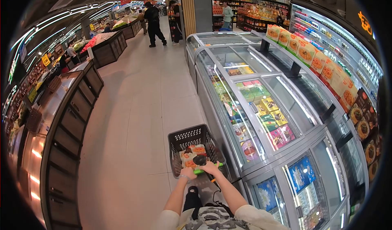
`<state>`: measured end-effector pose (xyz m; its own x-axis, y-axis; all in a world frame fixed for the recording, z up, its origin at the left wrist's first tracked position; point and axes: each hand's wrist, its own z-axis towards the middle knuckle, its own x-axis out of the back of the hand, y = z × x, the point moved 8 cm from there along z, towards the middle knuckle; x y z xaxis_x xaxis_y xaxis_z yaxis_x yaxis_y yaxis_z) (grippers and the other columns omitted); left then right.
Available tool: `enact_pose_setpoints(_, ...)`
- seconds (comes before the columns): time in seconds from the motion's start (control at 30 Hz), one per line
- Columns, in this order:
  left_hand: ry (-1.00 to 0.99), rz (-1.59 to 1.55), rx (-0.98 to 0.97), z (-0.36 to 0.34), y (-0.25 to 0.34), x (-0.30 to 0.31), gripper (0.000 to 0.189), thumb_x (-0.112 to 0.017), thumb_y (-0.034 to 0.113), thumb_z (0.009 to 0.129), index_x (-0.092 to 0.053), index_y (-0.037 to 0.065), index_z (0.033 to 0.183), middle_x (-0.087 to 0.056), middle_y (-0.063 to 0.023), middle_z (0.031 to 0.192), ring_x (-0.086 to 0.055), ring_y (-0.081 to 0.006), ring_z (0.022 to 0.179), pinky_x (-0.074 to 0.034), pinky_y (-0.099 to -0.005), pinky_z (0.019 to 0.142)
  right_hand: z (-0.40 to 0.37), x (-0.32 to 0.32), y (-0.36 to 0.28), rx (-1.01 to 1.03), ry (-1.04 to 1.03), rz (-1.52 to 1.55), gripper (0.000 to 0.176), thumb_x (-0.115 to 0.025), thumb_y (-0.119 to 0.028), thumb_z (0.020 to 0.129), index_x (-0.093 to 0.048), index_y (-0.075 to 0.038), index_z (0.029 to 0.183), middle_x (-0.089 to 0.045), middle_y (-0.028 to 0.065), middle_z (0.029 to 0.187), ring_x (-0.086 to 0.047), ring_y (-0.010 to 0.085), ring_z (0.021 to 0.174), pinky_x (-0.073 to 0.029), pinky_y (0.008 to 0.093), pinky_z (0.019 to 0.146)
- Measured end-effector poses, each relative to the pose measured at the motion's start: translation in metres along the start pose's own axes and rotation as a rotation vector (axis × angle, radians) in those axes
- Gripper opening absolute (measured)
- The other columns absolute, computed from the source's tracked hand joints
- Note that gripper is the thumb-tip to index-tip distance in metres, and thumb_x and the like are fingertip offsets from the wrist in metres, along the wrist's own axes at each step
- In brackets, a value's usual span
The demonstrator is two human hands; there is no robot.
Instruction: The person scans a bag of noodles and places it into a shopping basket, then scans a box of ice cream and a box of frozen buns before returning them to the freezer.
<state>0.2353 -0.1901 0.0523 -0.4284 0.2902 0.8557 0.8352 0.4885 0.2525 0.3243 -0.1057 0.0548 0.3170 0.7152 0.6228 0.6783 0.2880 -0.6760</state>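
Low in front of me is a dark, perforated shopping basket (188, 137) that looks like part of a cart. My left hand (188, 173) is closed around the left end of the green handle (198, 171) at the basket's near side. Further right on that handle, my right hand (210, 168) is wrapped over it. Between the two hands sits a round black object (199, 160) whose kind I cannot make out. Inside the basket lie packaged foods (189, 156) with reddish-orange pictures, partly hidden by the hands and the black object.
Glass-topped freezers (261, 107) holding colourful boxes run close along the right. A wood-panelled counter (67, 136) curves along the left. Tiled floor (134, 95) stretches ahead between them. Farther up the aisle a person in black (152, 23) stands beside another person (175, 21).
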Motion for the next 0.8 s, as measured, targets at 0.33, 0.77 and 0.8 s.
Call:
enact_pose_setpoints(0.33, 0.014, -0.014, 0.031, -0.053, 0.031, -0.034, 0.034, -0.056, 0.030, 0.062, -0.063, 0.007, 0.085, -0.061, -0.0168, 0.082, -0.060, -0.0291, 0.078, -0.047, -0.0360, 0.072, -0.060, -0.007, 0.029, -0.024, -0.040, -0.066, 0.056, -0.055, -0.050, 0.058, -0.058, -0.017, 0.103, -0.057, 0.0114, 0.105, -0.048, 0.0275, 0.105, 0.001, 0.0570, 0.093)
enact_pose_setpoints(0.77, 0.037, -0.037, 0.055, -0.106, 0.045, -0.069, 0.037, -0.057, 0.030, 0.062, -0.062, 0.001, 0.084, -0.061, -0.0178, 0.087, -0.059, -0.0280, 0.083, -0.046, -0.0344, 0.075, -0.125, -0.024, 0.047, -0.059, -0.037, -0.031, 0.062, -0.055, -0.054, 0.056, -0.057, -0.014, 0.104, -0.056, 0.0119, 0.106, -0.048, 0.0276, 0.104, 0.000, 0.0550, 0.093)
enact_pose_setpoints(0.8, 0.064, -0.045, 0.044, -0.111, 0.045, -0.072, 0.037, -0.058, 0.030, 0.061, -0.062, 0.001, 0.083, -0.061, -0.0181, 0.086, -0.059, -0.0286, 0.082, -0.046, -0.0348, 0.074, -0.133, -0.025, 0.047, -0.061, -0.027, -0.022, 0.063, -0.055, -0.054, 0.056, -0.057, -0.013, 0.104, -0.056, 0.0120, 0.106, -0.049, 0.0274, 0.104, 0.000, 0.0547, 0.093)
